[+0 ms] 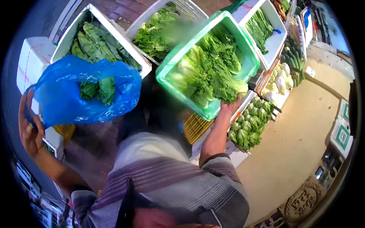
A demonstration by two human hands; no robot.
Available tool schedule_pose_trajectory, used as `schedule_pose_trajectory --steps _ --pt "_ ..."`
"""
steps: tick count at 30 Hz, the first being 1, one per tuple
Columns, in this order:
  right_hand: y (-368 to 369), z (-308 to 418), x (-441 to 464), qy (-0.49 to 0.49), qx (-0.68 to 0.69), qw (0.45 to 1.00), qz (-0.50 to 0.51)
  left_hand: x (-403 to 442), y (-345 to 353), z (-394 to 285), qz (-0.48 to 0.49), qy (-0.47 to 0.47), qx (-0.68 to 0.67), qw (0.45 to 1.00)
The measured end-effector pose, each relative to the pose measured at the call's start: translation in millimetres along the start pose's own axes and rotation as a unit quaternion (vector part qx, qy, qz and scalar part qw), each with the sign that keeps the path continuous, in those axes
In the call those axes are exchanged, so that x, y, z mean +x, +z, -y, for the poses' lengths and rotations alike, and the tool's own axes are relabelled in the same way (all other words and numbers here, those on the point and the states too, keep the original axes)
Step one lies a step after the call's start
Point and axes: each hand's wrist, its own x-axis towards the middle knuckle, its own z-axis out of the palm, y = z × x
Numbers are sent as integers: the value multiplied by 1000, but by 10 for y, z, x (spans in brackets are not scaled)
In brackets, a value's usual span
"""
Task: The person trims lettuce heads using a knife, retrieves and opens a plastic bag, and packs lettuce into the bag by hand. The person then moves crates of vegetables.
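A blue plastic bag (64, 104) hangs from my left hand (32, 133), whose fingers are closed on its edge. The bag's mouth gapes, and dark green leafy vegetables (107, 91) show through the opening; whether they lie in the bag or beyond it I cannot tell. On the other side, my right hand (232, 105) grips a head of lettuce (229, 86) at the near right corner of a white box lined with green plastic (167, 62). More lettuce (197, 70) fills that box. Part of my right hand's fingers is hidden by the leaves.
Behind the bag stands a foam box (61, 53) of long leafy greens. A white crate (194, 11) of lettuce is at the back. To the right are small green heads (249, 123), white vegetables (279, 81) and cucumbers (292, 57). A yellow crate (195, 128) sits below the lined box.
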Motion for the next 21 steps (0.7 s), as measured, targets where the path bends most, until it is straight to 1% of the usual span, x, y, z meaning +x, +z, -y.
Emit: schedule_pose_trajectory --steps 1,2,3,4,5,6,7,8,9,10,11,13,15,17,19,20,21 --pt "117 3 -88 8 2 999 48 -3 -11 29 3 2 -17 1000" --pt "568 30 -342 -30 -75 996 -48 0 21 -19 4 4 -24 1000" --pt "986 -31 -628 -57 -154 977 -135 -8 53 -74 5 5 -32 999" --pt "1022 -24 -701 128 180 973 -60 5 82 -106 5 7 -51 999" --pt "1015 -86 -653 234 357 903 53 23 154 -112 12 12 -88 996" --pt "1007 -150 -600 366 476 788 134 35 198 -121 24 19 -125 992" --pt "1515 -373 -924 219 161 941 200 48 233 -114 33 23 -161 986" --pt "2036 -603 -1249 83 -207 957 183 78 240 -102 55 35 -157 985" --pt "2255 -829 -1493 183 -144 930 284 86 208 -101 76 43 -151 985" --pt "2399 -990 -1648 275 -80 882 374 85 291 -175 68 27 -146 986" --pt "2542 -1130 -1800 358 -16 816 453 88 284 -189 64 15 -113 991" --pt "2936 -1465 -2194 423 -135 742 502 70 227 -162 83 5 -126 989" --pt "3347 -1882 -2445 469 -256 655 534 34 150 -115 101 -12 -152 983" --pt "3288 -2660 -2232 492 -337 573 562 -16 45 -38 122 -16 -173 977" --pt "3605 -2948 -2432 602 -378 566 418 -90 -50 25 143 -9 -187 972" --pt "3715 -3110 -2521 573 -383 595 414 -136 -87 55 147 -17 -219 964" --pt "3806 -3274 -2532 562 -383 596 427 -172 -115 55 148 -18 -227 963"
